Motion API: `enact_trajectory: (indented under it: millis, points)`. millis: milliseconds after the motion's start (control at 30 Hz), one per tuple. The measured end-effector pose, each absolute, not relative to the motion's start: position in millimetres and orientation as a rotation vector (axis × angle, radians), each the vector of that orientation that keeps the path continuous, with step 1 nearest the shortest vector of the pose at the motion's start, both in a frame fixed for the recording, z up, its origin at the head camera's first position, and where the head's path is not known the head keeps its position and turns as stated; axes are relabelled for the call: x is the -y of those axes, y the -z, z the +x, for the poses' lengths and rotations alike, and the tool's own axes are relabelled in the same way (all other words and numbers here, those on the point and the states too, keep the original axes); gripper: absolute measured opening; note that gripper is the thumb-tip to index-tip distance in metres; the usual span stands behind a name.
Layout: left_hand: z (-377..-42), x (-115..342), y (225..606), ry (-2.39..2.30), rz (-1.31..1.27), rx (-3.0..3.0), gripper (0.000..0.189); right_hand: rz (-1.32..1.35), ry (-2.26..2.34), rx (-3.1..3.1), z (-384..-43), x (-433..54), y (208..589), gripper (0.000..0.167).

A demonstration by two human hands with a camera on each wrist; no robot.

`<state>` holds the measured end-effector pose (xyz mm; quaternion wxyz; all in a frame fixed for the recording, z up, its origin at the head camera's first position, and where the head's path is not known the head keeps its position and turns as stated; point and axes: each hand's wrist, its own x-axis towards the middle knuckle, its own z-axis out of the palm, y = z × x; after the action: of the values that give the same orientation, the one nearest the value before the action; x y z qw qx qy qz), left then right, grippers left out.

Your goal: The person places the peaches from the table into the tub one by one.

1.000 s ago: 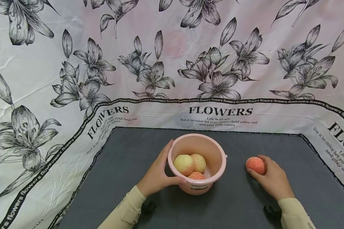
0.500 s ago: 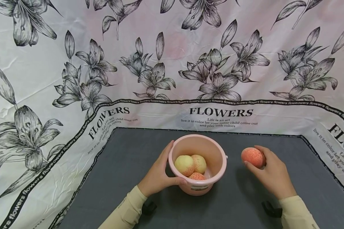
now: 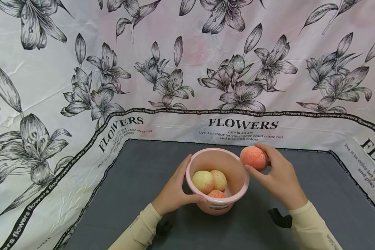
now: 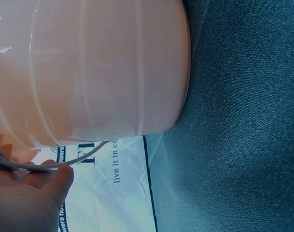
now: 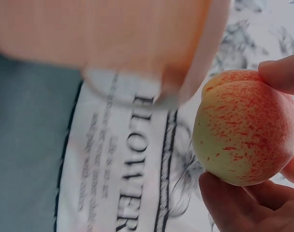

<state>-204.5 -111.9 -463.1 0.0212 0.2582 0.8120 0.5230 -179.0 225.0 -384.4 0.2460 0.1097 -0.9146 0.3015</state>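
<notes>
A pink bucket (image 3: pixel 232 165) stands on the dark grey tabletop in front of me. My left hand (image 3: pixel 175 191) grips its left rim, thumb at the front. Also in the left wrist view, fingers lie by the bucket's thin handle (image 4: pixel 84 157). Inside the bucket are two yellowish peaches (image 3: pixel 202 182) and a redder peach (image 3: pixel 216 194), partly hidden by the front rim. My right hand (image 3: pixel 279 178) holds a red-speckled peach (image 3: pixel 253 158) between thumb and fingers, raised at the bucket's right rim. The right wrist view shows this peach (image 5: pixel 245 128) beside the bucket wall (image 5: pixel 103 34).
The grey tabletop (image 3: pixel 137 163) is bordered by a white cloth (image 3: pixel 168 125) printed with flowers and lettering, which rises behind it. Black wrist mounts (image 3: pixel 280 218) show below both sleeves.
My right hand has lifted the peach and brought it leftward from the table's right side to the bucket's rim. My left hand keeps its hold on the bucket.
</notes>
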Motion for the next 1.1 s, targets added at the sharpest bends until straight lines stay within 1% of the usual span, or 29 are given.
enact_trajectory:
  millis: [133, 500, 667, 867, 1100]
  points:
    - [-205, 112, 462, -1.623, 0.802, -2.512, 0.133, 0.366, -0.841, 2.474, -178, -207, 379, 0.074]
    - [-204, 111, 462, -1.625, 0.820, -2.514, 0.133, 0.483, -0.883, 2.480, -178, -182, 388, 0.070]
    - [-205, 111, 462, -1.622, 0.805, -2.509, 0.133, 0.498, -0.875, 2.483, -178, -178, 391, 0.068]
    - [-206, 110, 462, -1.620, 0.817, -2.513, 0.134, 0.518, -0.879, 2.445, -179, -179, 390, 0.062]
    - [-206, 111, 462, -1.612, 0.805, -2.515, 0.135, 0.545, -0.908, 2.459, -180, -178, 389, 0.062]
